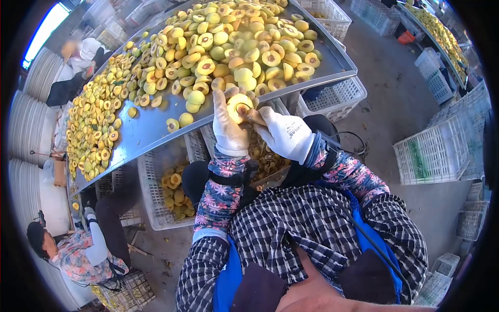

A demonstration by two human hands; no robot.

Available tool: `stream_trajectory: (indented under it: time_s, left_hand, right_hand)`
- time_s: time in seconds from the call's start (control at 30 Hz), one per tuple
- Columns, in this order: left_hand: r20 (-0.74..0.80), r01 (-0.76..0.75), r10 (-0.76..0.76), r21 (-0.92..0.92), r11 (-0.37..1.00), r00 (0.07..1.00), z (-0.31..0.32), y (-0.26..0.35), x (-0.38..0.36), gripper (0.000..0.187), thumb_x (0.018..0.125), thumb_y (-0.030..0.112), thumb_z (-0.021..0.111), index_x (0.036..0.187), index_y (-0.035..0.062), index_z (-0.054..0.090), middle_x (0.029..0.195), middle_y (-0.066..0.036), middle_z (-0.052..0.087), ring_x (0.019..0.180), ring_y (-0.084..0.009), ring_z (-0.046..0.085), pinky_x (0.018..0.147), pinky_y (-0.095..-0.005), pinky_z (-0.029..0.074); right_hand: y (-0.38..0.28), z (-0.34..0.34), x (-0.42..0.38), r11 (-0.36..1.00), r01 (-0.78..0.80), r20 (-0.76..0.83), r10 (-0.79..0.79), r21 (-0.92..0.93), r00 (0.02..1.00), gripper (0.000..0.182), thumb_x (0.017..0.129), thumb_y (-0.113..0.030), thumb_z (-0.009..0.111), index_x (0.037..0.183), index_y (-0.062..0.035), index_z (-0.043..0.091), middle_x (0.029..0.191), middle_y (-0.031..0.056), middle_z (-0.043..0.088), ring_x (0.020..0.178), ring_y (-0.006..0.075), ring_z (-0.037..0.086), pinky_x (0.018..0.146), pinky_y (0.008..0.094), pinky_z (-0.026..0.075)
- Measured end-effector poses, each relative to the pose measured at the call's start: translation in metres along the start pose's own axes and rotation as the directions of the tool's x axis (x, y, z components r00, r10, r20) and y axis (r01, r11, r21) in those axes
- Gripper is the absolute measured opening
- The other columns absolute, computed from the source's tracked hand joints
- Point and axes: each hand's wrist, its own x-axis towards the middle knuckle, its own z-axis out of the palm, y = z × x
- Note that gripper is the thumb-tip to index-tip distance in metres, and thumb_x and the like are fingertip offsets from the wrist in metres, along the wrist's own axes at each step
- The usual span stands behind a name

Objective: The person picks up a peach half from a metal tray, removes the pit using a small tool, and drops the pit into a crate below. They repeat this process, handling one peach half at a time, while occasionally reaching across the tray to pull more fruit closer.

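Above the near edge of the metal table, my left hand [230, 125], in a stained white glove, is closed around a halved yellow stone fruit [239, 108]. Its cut face is turned up, showing a brown hollow in the middle. My right hand [288, 134], also gloved, is closed on a small brownish tool [255, 117] whose tip meets the hollow; the fingers partly hide it. Just beyond both hands lies a heap of halved yellow-green fruit [205, 66].
The tilted metal table [150, 134] spans the front. Below it stand a white crate [155, 200] with fruit halves and a box of brown pieces [265, 158]. A co-worker [88, 255] sits at left, another person [83, 57] farther off. White crates [434, 153] stand at right.
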Motion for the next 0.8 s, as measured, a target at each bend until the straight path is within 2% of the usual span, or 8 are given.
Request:
stream_trajectory:
  time_s: [0.1, 0.27, 0.37, 0.47, 0.53, 0.6, 0.73, 0.8]
  left_hand:
    - [0.169, 0.01, -0.021, 0.065, 0.998, 0.985, -0.013, 0.003, -0.002, 0.047, 0.095, 0.05, 0.051, 0.1, 0.0036, 0.054, 0.098, -0.014, 0.06, 0.085, -0.0312, 0.062, 0.074, -0.0431, 0.056]
    - [0.066, 0.077, -0.096, 0.254, 0.964, 0.993, -0.017, 0.004, -0.004, 0.055, 0.093, 0.052, 0.051, 0.093, -0.002, 0.056, 0.089, -0.019, 0.063, 0.073, -0.0307, 0.067, 0.067, -0.0383, 0.057]
    - [0.06, 0.132, -0.155, 0.282, 0.95, 0.986, -0.014, 0.007, -0.004, 0.055, 0.092, 0.053, 0.053, 0.091, -0.0019, 0.056, 0.088, -0.019, 0.063, 0.07, -0.0295, 0.066, 0.065, -0.0383, 0.058]
    - [0.003, 0.024, -0.026, 0.224, 0.974, 1.0, -0.003, -0.001, -0.007, 0.053, 0.092, 0.053, 0.053, 0.092, 0.0, 0.055, 0.089, -0.018, 0.062, 0.071, -0.0291, 0.066, 0.062, -0.0389, 0.058]
    - [0.016, 0.066, -0.069, 0.133, 0.989, 0.997, -0.011, -0.007, 0.004, 0.05, 0.091, 0.053, 0.054, 0.093, 0.0031, 0.054, 0.091, -0.016, 0.061, 0.073, -0.0295, 0.066, 0.062, -0.0395, 0.058]
    - [-0.043, 0.178, -0.18, -0.039, 0.983, 0.983, -0.013, -0.01, 0.011, 0.048, 0.091, 0.053, 0.055, 0.095, 0.0053, 0.054, 0.091, -0.013, 0.061, 0.074, -0.0304, 0.065, 0.065, -0.0426, 0.057]
    - [-0.163, -0.006, 0.006, 0.003, 1.0, 0.987, -0.026, -0.007, 0.019, 0.05, 0.09, 0.055, 0.055, 0.1, 0.0064, 0.054, 0.096, -0.011, 0.062, 0.083, -0.0293, 0.063, 0.074, -0.0441, 0.054]
    - [-0.097, -0.033, 0.041, 0.078, 0.996, 0.994, -0.042, 0.008, 0.022, 0.05, 0.089, 0.056, 0.056, 0.099, 0.0071, 0.056, 0.096, -0.009, 0.063, 0.085, -0.027, 0.063, 0.077, -0.0411, 0.052]
  right_hand:
    - [0.004, -0.001, -0.004, 0.999, 0.007, 0.126, 0.0, -0.051, 0.992, 0.03, 0.091, -0.027, 0.058, 0.105, -0.0033, 0.047, 0.08, 0.0181, 0.065, 0.071, 0.0364, 0.064, 0.061, 0.0434, 0.051]
    - [0.014, 0.007, -0.016, 0.996, -0.012, 0.214, -0.007, 0.086, 0.977, 0.029, 0.093, -0.03, 0.055, 0.105, -0.0047, 0.046, 0.073, 0.0154, 0.061, 0.064, 0.0335, 0.062, 0.057, 0.0386, 0.049]
    - [0.003, -0.005, -0.015, 0.34, -0.627, 0.625, 0.131, 0.701, 0.769, 0.04, 0.098, -0.043, 0.047, 0.115, -0.0066, 0.051, 0.062, -0.0034, 0.046, 0.043, 0.0072, 0.04, 0.041, 0.0212, 0.034]
    - [-0.009, -0.01, -0.009, -0.083, -0.75, 0.753, 0.142, 0.656, 0.643, 0.039, 0.097, -0.047, 0.049, 0.107, -0.0099, 0.053, 0.058, -0.0028, 0.043, 0.038, 0.0056, 0.037, 0.035, 0.0201, 0.027]
    - [-0.005, -0.008, -0.008, -0.169, -0.774, 0.792, 0.152, 0.61, 0.591, 0.038, 0.097, -0.048, 0.048, 0.1, -0.0113, 0.055, 0.054, -0.0044, 0.038, 0.036, 0.0049, 0.031, 0.033, 0.0204, 0.023]
    - [0.01, -0.003, -0.012, -0.494, -0.724, 0.785, -0.124, 0.481, 0.606, 0.037, 0.097, -0.047, 0.048, 0.094, -0.0108, 0.054, 0.053, -0.0054, 0.036, 0.035, 0.0045, 0.03, 0.033, 0.0202, 0.022]
    - [0.016, -0.011, -0.032, -0.376, -0.721, 0.761, -0.058, 0.582, 0.646, 0.038, 0.098, -0.044, 0.047, 0.102, -0.0068, 0.054, 0.055, -0.0027, 0.038, 0.037, 0.0066, 0.033, 0.033, 0.0205, 0.024]
    - [0.032, -0.01, -0.032, 0.025, -0.757, 0.746, 0.151, 0.653, 0.648, 0.032, 0.096, -0.033, 0.053, 0.109, -0.0039, 0.052, 0.063, 0.0063, 0.052, 0.042, 0.0186, 0.048, 0.039, 0.0292, 0.037]
